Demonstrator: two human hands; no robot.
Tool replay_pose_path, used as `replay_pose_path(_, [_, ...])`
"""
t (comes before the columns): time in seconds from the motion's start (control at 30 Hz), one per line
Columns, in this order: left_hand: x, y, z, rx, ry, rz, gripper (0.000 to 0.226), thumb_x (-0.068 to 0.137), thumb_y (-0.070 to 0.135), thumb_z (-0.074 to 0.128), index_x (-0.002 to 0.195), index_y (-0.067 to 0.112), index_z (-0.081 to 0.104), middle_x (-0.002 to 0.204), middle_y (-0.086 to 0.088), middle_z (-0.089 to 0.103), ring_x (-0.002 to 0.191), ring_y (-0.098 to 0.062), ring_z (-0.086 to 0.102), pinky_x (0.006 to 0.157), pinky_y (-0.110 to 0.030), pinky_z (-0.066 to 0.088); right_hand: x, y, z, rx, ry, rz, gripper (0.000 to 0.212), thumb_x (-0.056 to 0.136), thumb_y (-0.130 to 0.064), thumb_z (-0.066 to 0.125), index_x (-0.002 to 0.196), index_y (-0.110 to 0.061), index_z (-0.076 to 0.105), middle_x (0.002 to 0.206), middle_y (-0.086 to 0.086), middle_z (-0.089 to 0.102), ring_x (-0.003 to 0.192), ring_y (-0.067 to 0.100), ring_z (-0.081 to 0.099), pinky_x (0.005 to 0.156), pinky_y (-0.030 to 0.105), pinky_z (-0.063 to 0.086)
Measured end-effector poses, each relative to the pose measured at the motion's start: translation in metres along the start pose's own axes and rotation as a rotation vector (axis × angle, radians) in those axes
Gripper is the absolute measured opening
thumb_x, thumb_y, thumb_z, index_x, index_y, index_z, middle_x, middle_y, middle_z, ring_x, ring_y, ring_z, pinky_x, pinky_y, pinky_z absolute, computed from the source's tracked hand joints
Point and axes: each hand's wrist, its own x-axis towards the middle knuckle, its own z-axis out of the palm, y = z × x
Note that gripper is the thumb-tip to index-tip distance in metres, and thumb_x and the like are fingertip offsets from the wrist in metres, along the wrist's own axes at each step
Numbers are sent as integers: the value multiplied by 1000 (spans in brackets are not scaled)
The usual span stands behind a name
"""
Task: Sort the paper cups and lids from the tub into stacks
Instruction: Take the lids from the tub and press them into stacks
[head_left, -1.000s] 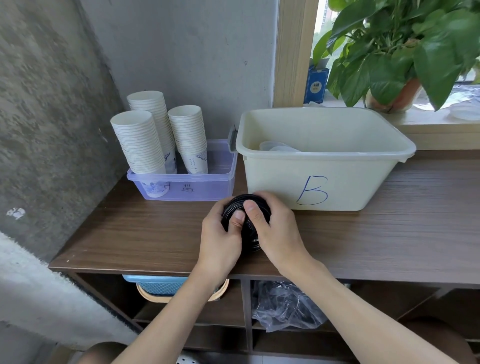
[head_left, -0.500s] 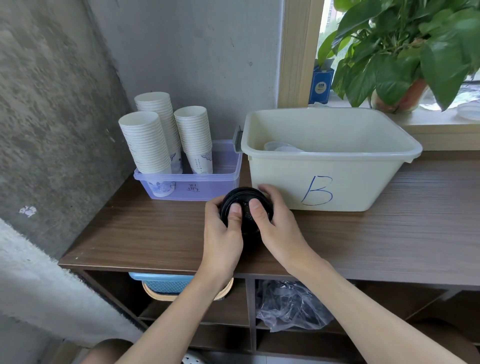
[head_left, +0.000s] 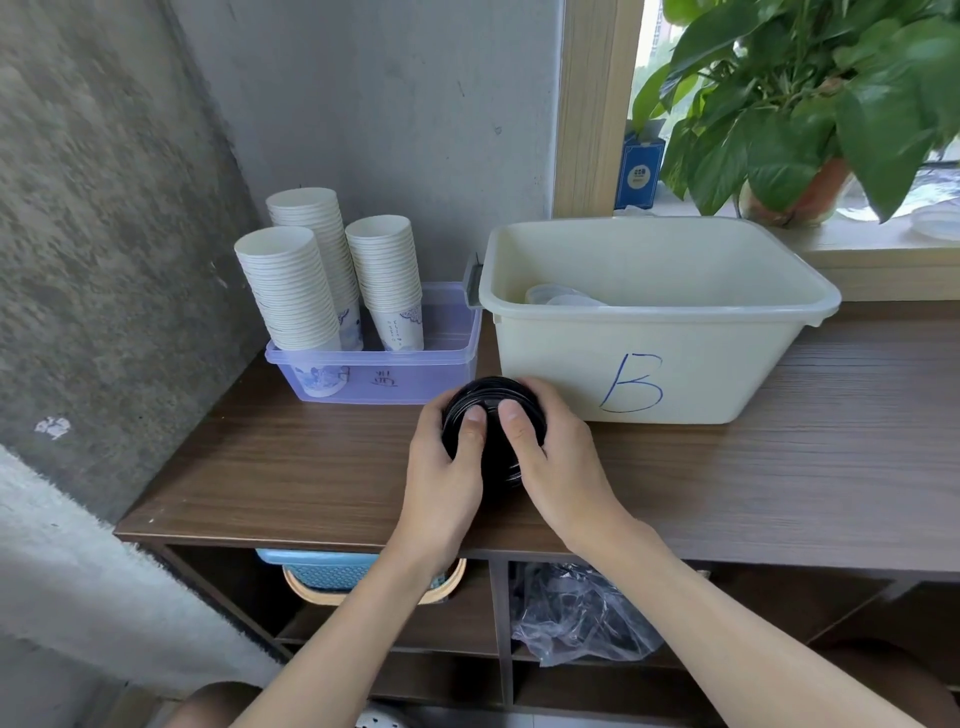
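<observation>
A stack of black lids (head_left: 493, 410) stands on the brown wooden table (head_left: 779, 467), just in front of the cream tub (head_left: 660, 364) marked "B". My left hand (head_left: 447, 467) wraps its left side and my right hand (head_left: 550, 457) its right side, both thumbs pressing on the top lid. Inside the tub a few pale clear lids (head_left: 561, 299) show above the rim at the left. Three tall stacks of white paper cups (head_left: 332, 275) stand in a clear purple tray (head_left: 384, 369) at the back left.
A rough concrete wall closes the left side. A potted green plant (head_left: 810, 104) and a blue box (head_left: 640, 171) sit on the window sill behind the tub. Under the table are a blue basket (head_left: 322, 569) and a crumpled plastic bag (head_left: 576, 618).
Both hands stay on the black lid stack, which sits a little nearer the tub and tray in view. My thumbs have shifted slightly on the top lid.
</observation>
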Motion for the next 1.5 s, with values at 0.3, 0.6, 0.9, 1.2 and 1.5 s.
replay_pose_path(0.3, [-5, -1, 3, 74, 39, 157, 29, 96, 25, 52, 118, 8, 61, 104, 8, 68, 96, 7, 61, 84, -6, 42, -2, 0, -1, -75, 55, -3, 36, 92, -44, 50, 108, -13, 60, 94, -4, 63, 86, 9, 56, 77, 21, 43])
replay_pose_path(0.6, [-7, 2, 6, 66, 72, 123, 18, 97, 9, 52, 107, 17, 64, 97, 12, 69, 90, 7, 62, 81, -7, 43, -2, -1, 1, -86, 54, 13, 35, 89, -40, 50, 97, -9, 65, 82, -9, 62, 77, 5, 54, 69, 8, 40])
replay_pose_path(0.9, [-1, -2, -6, -224, -74, 16, 38, 81, 29, 58, 116, 17, 65, 113, -3, 72, 112, -18, 64, 99, -31, 47, 1, 3, 2, -158, 33, -26, 41, 90, -43, 49, 113, -11, 60, 96, -9, 59, 84, -1, 50, 74, 4, 35])
replay_pose_path(1.2, [6, 14, 13, 59, 295, -108, 70, 107, 42, 20, 73, -4, 62, 69, -14, 66, 66, -20, 56, 69, -33, 45, -4, 1, 4, -63, -42, 29, 47, 89, -57, 43, 114, -21, 59, 105, -10, 67, 97, 1, 59, 84, 13, 43])
replay_pose_path(1.5, [1, 19, 18, 18, 322, -167, 57, 105, 32, 27, 59, 16, 56, 55, 7, 60, 59, -9, 54, 71, -36, 45, 0, -19, 26, 260, 351, 304, 36, 99, -35, 47, 64, -25, 47, 52, -22, 50, 56, 2, 43, 61, 19, 36])
